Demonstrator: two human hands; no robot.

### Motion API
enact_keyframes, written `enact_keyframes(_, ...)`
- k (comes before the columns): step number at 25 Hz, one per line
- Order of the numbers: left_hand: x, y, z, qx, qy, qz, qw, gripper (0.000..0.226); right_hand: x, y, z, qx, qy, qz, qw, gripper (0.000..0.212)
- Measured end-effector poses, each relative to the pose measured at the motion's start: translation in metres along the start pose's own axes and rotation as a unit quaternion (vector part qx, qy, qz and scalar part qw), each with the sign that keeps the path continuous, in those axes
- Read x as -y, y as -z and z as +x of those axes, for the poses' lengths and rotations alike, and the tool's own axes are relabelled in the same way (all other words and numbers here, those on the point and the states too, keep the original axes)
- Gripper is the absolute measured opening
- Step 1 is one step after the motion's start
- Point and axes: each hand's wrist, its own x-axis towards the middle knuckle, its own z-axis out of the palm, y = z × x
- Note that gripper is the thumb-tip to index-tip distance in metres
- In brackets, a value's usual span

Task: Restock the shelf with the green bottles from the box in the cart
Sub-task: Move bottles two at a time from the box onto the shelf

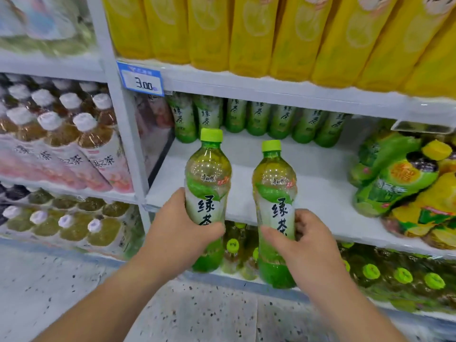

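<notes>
bright, even shop light from above, with no hard shadows; the shelf [320, 183] board reads pale and flat, darkening only at its back edge under the board above, where the rear row of green bottles [259, 119] sits dim. small white glints dot the shoulders of the left green bottle [208, 169] and right green bottle [274, 176], both fairly sharp. the top left corner and the left bay are smeared with blur. the price tag [140, 80] is soft but legible. wide-angle bend tilts the yellow bottles [246, 33] and bows the shelf edges
</notes>
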Motion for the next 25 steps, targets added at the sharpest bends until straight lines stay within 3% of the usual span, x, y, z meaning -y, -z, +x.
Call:
enact_keyframes(5, -0.007, -0.008, 0.066, -0.005, -0.089, 0.013, 0.996, 0.043, 0.007, -0.011, 0.075, 0.037, 0.067, 0.005, 0.997, 0.034)
enact_keyframes(12, 0.017, -0.05, 0.13, -0.022, -0.138, -0.062, 0.988, 0.048, -0.017, -0.031, 0.14, 0.007, 0.129, 0.063, 0.99, 0.043)
enact_keyframes(20, 0.032, -0.06, 0.139, -0.008, -0.194, -0.127, 0.973, 0.05, -0.027, -0.04, 0.144, 0.017, 0.158, 0.05, 0.986, 0.049)
enact_keyframes(25, 0.054, -0.059, 0.138, 0.016, -0.188, -0.053, 0.981, 0.059, -0.033, -0.038, 0.137, 0.027, 0.166, 0.024, 0.985, 0.055)
